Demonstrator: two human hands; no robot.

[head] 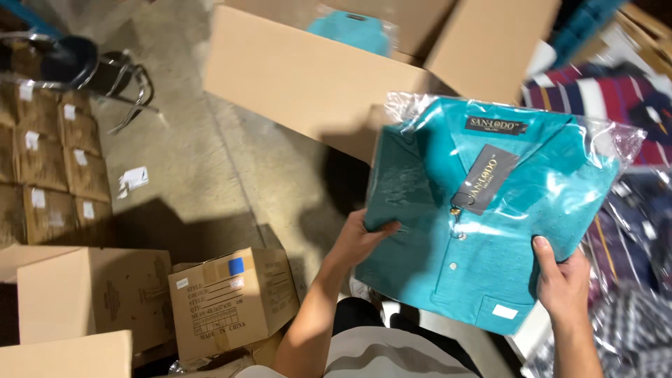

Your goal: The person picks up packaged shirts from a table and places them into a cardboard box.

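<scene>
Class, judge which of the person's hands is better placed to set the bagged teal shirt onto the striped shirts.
Probably the right hand: it grips the bagged teal shirt on the side nearest the striped shirts.

Dim, warm indoor light; white glare on the clear plastic bag (607, 143); dark shadows across the grey concrete floor (210, 182); motion-blurred upper edges.

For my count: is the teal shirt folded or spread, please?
Folded: the teal shirt is a flat rectangle, collar up, inside a clear bag.
</scene>
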